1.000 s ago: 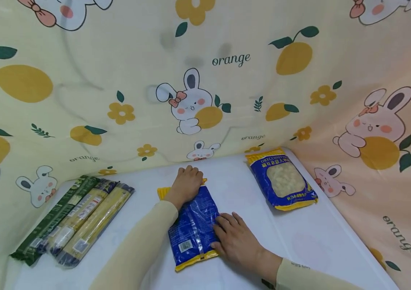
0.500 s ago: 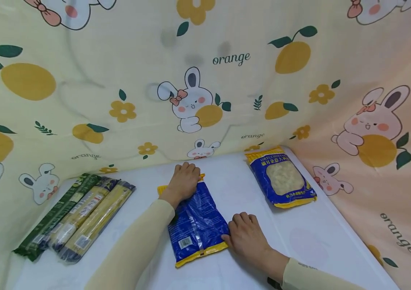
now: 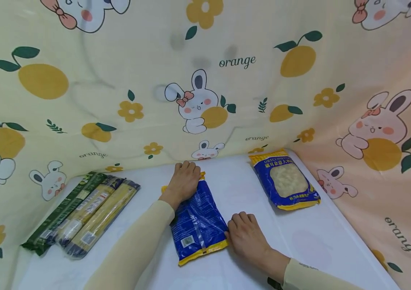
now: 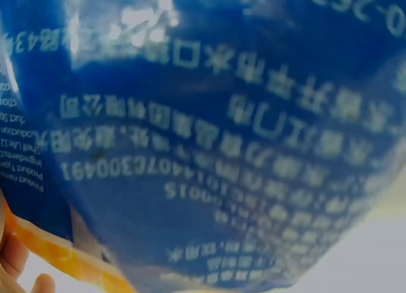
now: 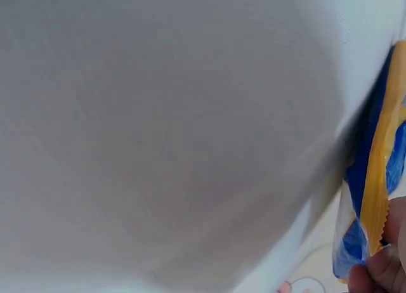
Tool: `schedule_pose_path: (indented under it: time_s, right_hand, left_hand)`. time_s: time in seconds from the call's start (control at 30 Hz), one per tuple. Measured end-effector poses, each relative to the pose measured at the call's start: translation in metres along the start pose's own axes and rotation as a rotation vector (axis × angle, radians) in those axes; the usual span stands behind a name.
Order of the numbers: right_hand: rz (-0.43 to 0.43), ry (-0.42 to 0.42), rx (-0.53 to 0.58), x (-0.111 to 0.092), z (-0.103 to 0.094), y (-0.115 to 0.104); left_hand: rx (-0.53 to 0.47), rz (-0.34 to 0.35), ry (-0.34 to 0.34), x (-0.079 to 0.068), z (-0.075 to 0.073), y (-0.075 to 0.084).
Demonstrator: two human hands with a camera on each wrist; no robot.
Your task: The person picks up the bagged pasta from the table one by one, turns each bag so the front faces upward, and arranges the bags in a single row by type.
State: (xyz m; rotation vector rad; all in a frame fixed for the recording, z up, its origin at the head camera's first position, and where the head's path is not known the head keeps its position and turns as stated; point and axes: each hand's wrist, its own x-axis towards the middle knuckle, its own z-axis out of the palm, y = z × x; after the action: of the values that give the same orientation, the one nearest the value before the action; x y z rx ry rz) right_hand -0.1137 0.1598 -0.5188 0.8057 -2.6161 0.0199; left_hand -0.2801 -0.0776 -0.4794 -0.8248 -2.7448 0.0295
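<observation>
A blue pasta bag with yellow ends (image 3: 199, 219) lies back side up on the white table, its barcode toward the near end. My left hand (image 3: 184, 179) grips the far end and hides part of the yellow strip there. At the near right corner, my right hand (image 3: 248, 235) pinches the bag's edge. The left wrist view is filled by the bag's printed blue film (image 4: 190, 115), with fingertips (image 4: 14, 255) beside the yellow strip. In the right wrist view, fingers (image 5: 384, 267) hold the crimped yellow edge (image 5: 379, 172).
To the right lies another blue bag, labelled orecchiette (image 3: 288, 181), its window showing pale pasta. Several long packs of spaghetti (image 3: 100, 219), one of them a green pack (image 3: 64, 211), lie side by side at left. A patterned cloth (image 3: 136, 60) rises behind the white table (image 3: 292, 249).
My right hand has shifted right from the bag's side to its near corner, and that corner now spreads farther right. My left hand stays at the far end. The head view has shifted slightly.
</observation>
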Motion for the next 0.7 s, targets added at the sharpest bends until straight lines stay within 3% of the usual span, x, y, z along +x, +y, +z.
schedule_pose_path:
  time_s: [0.17, 0.5, 0.7]
  right_hand:
    - [0.02, 0.054, 0.044, 0.007, -0.019, 0.007]
    - [0.072, 0.151, 0.047, 0.034, -0.097, 0.025]
    - [0.054, 0.105, 0.026, 0.035, -0.104, 0.019]
  left_hand:
    - [0.009, -0.039, 0.029, 0.0, -0.008, -0.003]
    - [-0.036, -0.083, 0.141, 0.003, -0.044, -0.014]
    - [-0.086, -0.085, 0.117, -0.006, -0.041, -0.017]
